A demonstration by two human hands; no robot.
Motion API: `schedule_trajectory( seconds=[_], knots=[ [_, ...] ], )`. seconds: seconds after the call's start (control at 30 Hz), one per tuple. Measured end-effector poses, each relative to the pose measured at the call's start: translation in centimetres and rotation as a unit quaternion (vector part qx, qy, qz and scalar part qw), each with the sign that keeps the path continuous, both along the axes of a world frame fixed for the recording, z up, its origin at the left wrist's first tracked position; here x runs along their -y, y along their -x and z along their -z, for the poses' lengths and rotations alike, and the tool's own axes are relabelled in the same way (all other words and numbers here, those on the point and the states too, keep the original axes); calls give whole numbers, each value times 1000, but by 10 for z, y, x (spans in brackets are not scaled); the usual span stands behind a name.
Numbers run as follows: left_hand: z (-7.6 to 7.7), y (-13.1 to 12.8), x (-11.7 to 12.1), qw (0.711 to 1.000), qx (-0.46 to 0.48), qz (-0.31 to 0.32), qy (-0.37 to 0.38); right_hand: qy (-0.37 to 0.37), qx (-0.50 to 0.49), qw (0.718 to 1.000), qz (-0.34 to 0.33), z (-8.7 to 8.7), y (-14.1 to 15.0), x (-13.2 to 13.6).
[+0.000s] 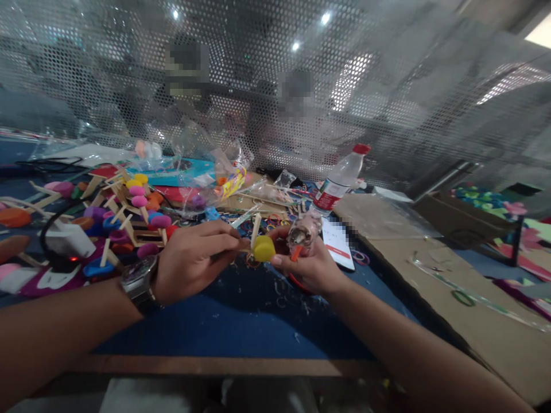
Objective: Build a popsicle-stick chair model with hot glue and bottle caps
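Note:
My left hand (196,258), with a watch (138,282) on its wrist, is closed around a thin wooden stick that meets a yellow bottle cap (263,249) between my hands. My right hand (312,265) is closed on a glue gun (302,232) with an orange trigger, its tip close to the yellow bottle cap. A short wooden stick (255,228) stands up from the cap. Both hands hover just above the blue table mat (241,310).
Stick-and-cap assemblies in pink, orange and yellow (129,212) crowd the left. A white charger (69,241), plastic bags (206,178), rubber bands, a water bottle (340,179), a phone (338,241) and cardboard (430,258) lie around. A perforated metal screen (387,86) stands behind, with people beyond it.

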State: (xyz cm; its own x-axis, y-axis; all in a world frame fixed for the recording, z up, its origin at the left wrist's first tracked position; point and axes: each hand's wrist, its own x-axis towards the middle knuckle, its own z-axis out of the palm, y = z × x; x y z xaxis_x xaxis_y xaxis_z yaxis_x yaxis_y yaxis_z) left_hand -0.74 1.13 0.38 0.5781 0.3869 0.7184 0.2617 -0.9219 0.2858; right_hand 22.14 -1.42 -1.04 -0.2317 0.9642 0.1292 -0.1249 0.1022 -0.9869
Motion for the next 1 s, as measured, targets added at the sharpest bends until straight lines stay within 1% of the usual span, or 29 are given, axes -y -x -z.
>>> schedule_trajectory(
  seconds=[0.07,0.2,0.27,0.43,0.6,0.8,1.0],
  knots=[
    [2,-1,0,1000,-5,-12,4,-9,8,1000,4,1,0,0],
    [5,-4,1,997,-34,-59,41,-26,25,999,14,3,1,-1],
    [5,-6,2,995,-40,-71,52,-33,27,999,19,4,1,-2],
    [2,-7,5,995,-46,-57,61,-42,21,999,8,7,-1,-4],
    [2,-7,6,996,-18,-42,83,-38,26,999,17,10,-3,-5],
    [3,-8,9,992,17,-56,116,-40,7,999,-10,12,-5,-6],
    [2,-8,10,996,34,-40,74,-33,-8,999,-36,14,-8,-8]
  ],
)
